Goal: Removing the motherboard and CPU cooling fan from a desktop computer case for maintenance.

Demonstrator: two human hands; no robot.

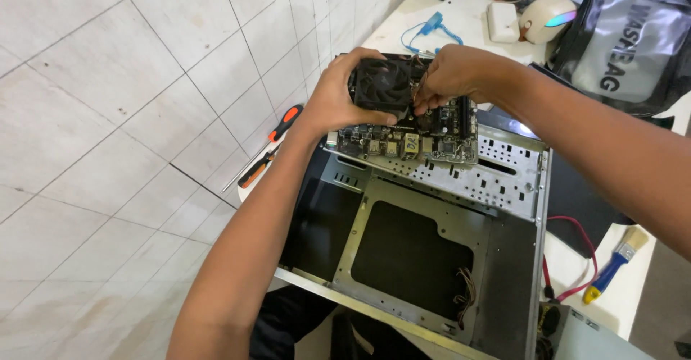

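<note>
A black cooler fan [381, 83] sits on a dark circuit board [403, 140] that rests on the far edge of an open grey computer case [504, 180]. My left hand [332, 101] grips the fan's left side, thumb along its lower edge. My right hand [450, 72] reaches in from the right, fingers pinched at the fan's right edge where thin wires show. The board's row of metal ports faces me.
Two orange-handled screwdrivers [270, 151] lie on the white table's left edge, above the tiled floor. A blue-and-yellow brush [615, 263] and a red cable [583, 259] lie right of the case. A blue cable [432, 29], white mouse [547, 16] and black bag [633, 43] lie at the back.
</note>
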